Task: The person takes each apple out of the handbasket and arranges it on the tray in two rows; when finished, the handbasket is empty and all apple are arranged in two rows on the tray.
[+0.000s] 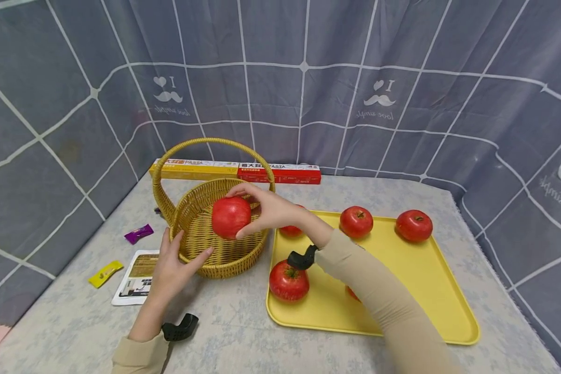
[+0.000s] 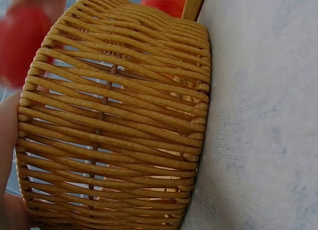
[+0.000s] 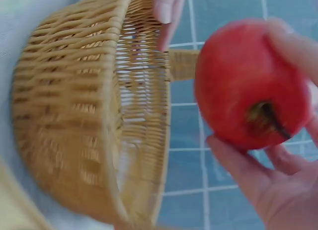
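Observation:
My right hand (image 1: pixel 273 210) holds a red apple (image 1: pixel 231 217) over the inside of a round wicker basket (image 1: pixel 238 269) with a tall arched handle. In the right wrist view, fingers and thumb lie around the apple (image 3: pixel 248 86), its dark stem showing, apart from the basket's rim. My left hand (image 1: pixel 175 270) grips the basket's near left rim. The left wrist view shows the woven side (image 2: pixel 114 125) close up, with part of that hand at the left edge. No fruit shows in the basket.
Right of the basket lies a yellow tray (image 1: pixel 418 283) bearing several red apples (image 1: pixel 289 281), some partly behind the right arm. Behind stand yellow (image 1: pixel 196 170) and red (image 1: pixel 285 174) pasta boxes. On the left are purple (image 1: pixel 138 234) and yellow (image 1: pixel 105 274) wrapped sweets and a white-edged packet (image 1: pixel 135 278).

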The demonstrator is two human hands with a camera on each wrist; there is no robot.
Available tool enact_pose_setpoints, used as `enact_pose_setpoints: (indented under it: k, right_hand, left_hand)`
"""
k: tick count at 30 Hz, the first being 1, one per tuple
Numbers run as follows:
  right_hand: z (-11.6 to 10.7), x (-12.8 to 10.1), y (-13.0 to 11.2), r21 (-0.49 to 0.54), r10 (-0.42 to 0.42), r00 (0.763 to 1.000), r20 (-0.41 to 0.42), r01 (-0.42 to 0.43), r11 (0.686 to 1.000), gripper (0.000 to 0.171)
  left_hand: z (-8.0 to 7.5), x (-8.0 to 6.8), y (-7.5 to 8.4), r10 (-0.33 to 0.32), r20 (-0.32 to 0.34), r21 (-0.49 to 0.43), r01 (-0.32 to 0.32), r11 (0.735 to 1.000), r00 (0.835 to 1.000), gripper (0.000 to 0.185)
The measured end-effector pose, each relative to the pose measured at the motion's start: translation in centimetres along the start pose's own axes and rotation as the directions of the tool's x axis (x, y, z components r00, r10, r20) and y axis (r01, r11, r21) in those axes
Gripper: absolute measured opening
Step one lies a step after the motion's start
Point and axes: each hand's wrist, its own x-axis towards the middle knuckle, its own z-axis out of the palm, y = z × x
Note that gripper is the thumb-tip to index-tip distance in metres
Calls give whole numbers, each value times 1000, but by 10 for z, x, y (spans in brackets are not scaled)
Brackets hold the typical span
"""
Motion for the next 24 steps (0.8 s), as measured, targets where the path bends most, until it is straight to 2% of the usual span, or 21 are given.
enact_pose_setpoints:
  k: [3,8,12,18,21,24]
  right_hand:
    - [-17,-30,-8,58,-47,999,-24,48,997,76]
    - [-48,-84,-14,84,-68,989,-130,79,993,76]
    - [-73,-128,-13,68,-36,976,-213,52,996,75]
    - [-102,-201,0,16,10,942,-335,-5,1000,74]
    - [-111,-237,12,4,16,933,-359,-16,1000,76]
    - [-116,-271,22,-32,65,925,-375,-83,996,76]
  left_hand:
    - [0,-1,-1,8,-9,-3,-8,1000,1000,98]
    - [1,-1,-1,9,-5,-5,-9,1000,1000,98]
    - [2,0,-2,3,-4,-8,-3,1000,1000,97]
    - [3,-1,-2,2,-5,-22,-2,1000,1000,96]
    - [2,-1,-1,11,-7,-24,-11,1000,1000,96]
    - [2,0,0,15,-6,-21,-15,1000,1000,96]
